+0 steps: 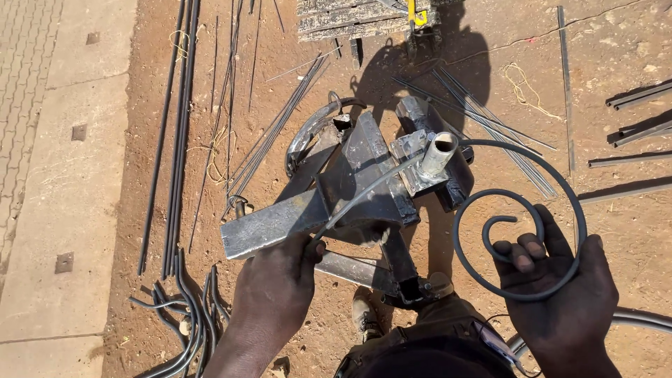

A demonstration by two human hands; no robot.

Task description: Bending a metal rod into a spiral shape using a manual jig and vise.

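Hands come first at the near edge. The right hand (560,294), near right, has its fingers (521,255) hooked through a scroll (514,241), a dark rod wound into a spiral, and grips the outer coil against the palm. The left hand (276,283), near centre, is clenched on the other end of the same rod (364,192), which runs up and right from that fist to the jig. Between the wrists show the person's dark clothes and one shoe (362,315) on the dirt.

Just beyond the hands stands the jig (357,175), welded from steel plates and bars, with a flat bar (269,225) jutting left. A short upright pipe (437,152) sits on its right side; the rod curves around that pipe before sweeping down into the spiral.

Bent rods (185,322) lie near left on the ground. Long straight rods (175,126) stretch away along the left, beside a paved strip (56,175). Thin rods (490,122) fan out right of the jig, and angle bars (640,94) lie far right. A pallet (350,17) with a yellow tool (416,12) sits at the far edge.
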